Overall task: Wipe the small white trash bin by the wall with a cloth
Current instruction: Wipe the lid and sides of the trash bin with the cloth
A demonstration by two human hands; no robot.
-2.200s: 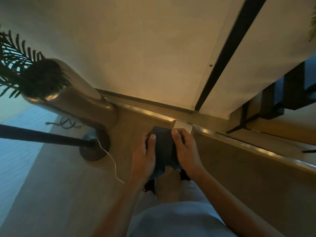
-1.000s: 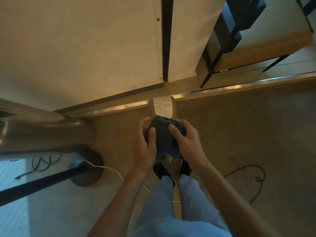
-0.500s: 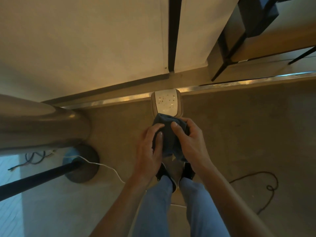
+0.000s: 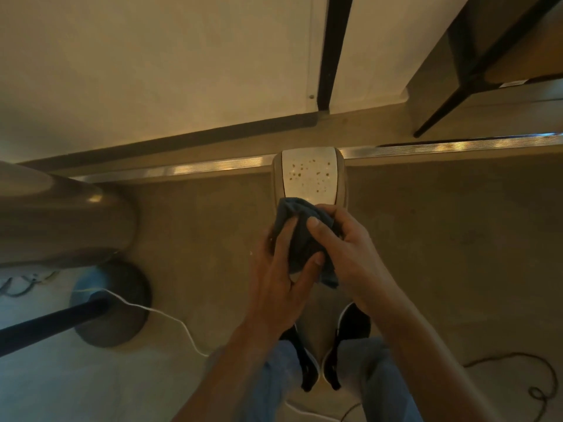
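The small white trash bin (image 4: 309,178) stands on the floor against the metal strip by the wall; its flat white lid is speckled with brownish spots. Just in front of it, both hands hold a bunched dark blue cloth (image 4: 300,236). My left hand (image 4: 281,275) grips the cloth from the left and below, thumb pressed on it. My right hand (image 4: 344,251) grips it from the right, thumb on top. The cloth's upper edge overlaps the near edge of the lid in the view; whether it touches is unclear.
A large metallic planter (image 4: 61,220) leans in at the left, above a round lamp base (image 4: 112,306) with a black pole and a white cable (image 4: 170,321). A dark cord (image 4: 530,373) lies on the floor at right. Black furniture legs (image 4: 451,95) stand at upper right.
The view has swung from the planter side to straight over the bin, and the bin's spotted lid has come out from behind the cloth. Both hands have kept hold of the cloth.
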